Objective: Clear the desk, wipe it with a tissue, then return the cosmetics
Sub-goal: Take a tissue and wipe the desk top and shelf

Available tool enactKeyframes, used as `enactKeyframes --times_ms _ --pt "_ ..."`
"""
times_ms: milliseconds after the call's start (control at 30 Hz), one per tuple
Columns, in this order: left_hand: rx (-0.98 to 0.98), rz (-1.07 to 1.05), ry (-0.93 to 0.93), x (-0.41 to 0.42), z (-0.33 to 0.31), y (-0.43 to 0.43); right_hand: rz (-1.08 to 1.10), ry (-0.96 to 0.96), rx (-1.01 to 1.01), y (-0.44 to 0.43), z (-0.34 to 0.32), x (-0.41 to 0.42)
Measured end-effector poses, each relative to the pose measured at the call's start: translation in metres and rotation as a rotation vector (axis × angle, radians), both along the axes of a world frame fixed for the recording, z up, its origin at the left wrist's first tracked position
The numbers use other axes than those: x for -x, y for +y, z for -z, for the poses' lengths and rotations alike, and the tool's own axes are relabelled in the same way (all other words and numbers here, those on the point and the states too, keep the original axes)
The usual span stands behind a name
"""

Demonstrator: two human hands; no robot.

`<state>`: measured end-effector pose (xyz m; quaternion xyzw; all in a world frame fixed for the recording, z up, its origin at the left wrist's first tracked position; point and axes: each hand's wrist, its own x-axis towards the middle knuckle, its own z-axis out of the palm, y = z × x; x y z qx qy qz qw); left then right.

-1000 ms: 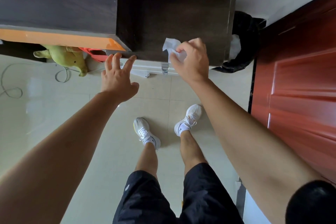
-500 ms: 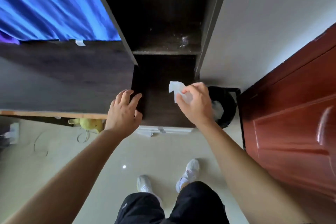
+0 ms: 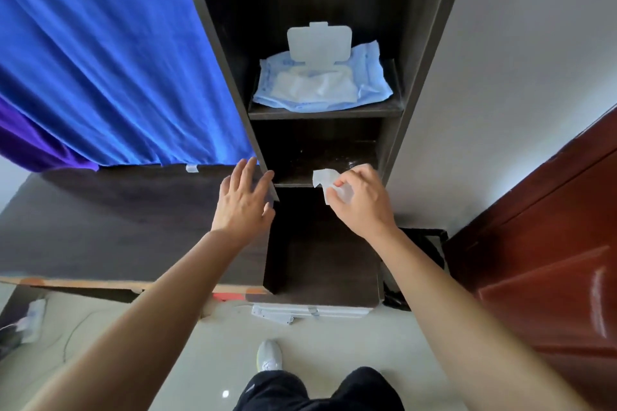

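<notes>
My right hand pinches a small crumpled white tissue in front of the lower shelf of a dark wooden shelf unit. My left hand is open with fingers spread, hovering at the unit's left upright, above the dark desk top. On the shelf above lies a blue wet-wipe pack with its white lid flipped up. No cosmetics are in view.
A blue curtain hangs behind the desk on the left. A black bin stands on the floor between the shelf unit and a red-brown door. A white wall is at the right. Cables and a power strip lie on the floor.
My view has tilted upward from the floor to the shelves, bringing the wipe pack into sight. Both hands have stayed in front of the unit, the right still holding the tissue.
</notes>
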<state>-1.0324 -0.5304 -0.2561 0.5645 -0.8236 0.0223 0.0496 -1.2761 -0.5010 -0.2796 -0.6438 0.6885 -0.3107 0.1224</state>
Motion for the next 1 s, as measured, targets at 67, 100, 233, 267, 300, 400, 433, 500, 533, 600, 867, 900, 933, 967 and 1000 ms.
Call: enactKeyframes --times_ms 67,100,233,267,300,400,433,500,533,600,867,900,933,967,1000 --pt "-0.044 0.019 -0.001 -0.008 0.014 -0.011 0.031 0.028 -0.027 -0.009 -0.002 -0.005" --pt "-0.06 0.025 0.006 -0.013 0.024 -0.016 0.044 0.048 -0.038 -0.014 -0.003 -0.008" --pt "-0.177 0.053 0.042 -0.029 0.069 -0.028 0.17 0.04 -0.059 -0.04 -0.002 -0.023" --pt "-0.205 0.068 0.049 -0.033 0.08 -0.03 0.2 0.043 -0.056 -0.045 0.001 -0.029" --pt "-0.23 0.08 0.045 -0.037 0.092 -0.031 0.224 0.052 -0.054 -0.051 0.004 -0.034" --pt "-0.319 0.096 -0.022 -0.046 0.122 -0.038 0.27 0.051 -0.05 -0.068 0.015 -0.05" --pt "-0.334 0.097 -0.037 -0.046 0.128 -0.038 0.283 0.04 -0.033 -0.071 0.015 -0.053" --pt "-0.4 0.085 -0.052 -0.05 0.142 -0.041 0.318 0.012 -0.022 -0.082 0.023 -0.064" --pt "-0.425 0.073 -0.049 -0.052 0.15 -0.041 0.309 0.02 -0.035 -0.087 0.029 -0.069" --pt "-0.453 0.046 -0.045 -0.055 0.162 -0.039 0.189 0.089 -0.137 -0.093 0.043 -0.078" --pt "-0.466 -0.016 0.002 -0.052 0.181 -0.036 -0.157 0.339 -0.368 -0.076 0.077 -0.087" --pt "-0.466 -0.023 0.004 -0.051 0.182 -0.037 -0.168 0.346 -0.372 -0.076 0.077 -0.087" --pt "-0.465 -0.033 0.009 -0.049 0.182 -0.038 -0.177 0.35 -0.364 -0.08 0.077 -0.086" --pt "-0.466 -0.045 0.016 -0.047 0.182 -0.039 -0.189 0.348 -0.35 -0.087 0.077 -0.085" --pt "-0.469 -0.055 0.021 -0.045 0.182 -0.039 -0.201 0.347 -0.342 -0.097 0.076 -0.085"
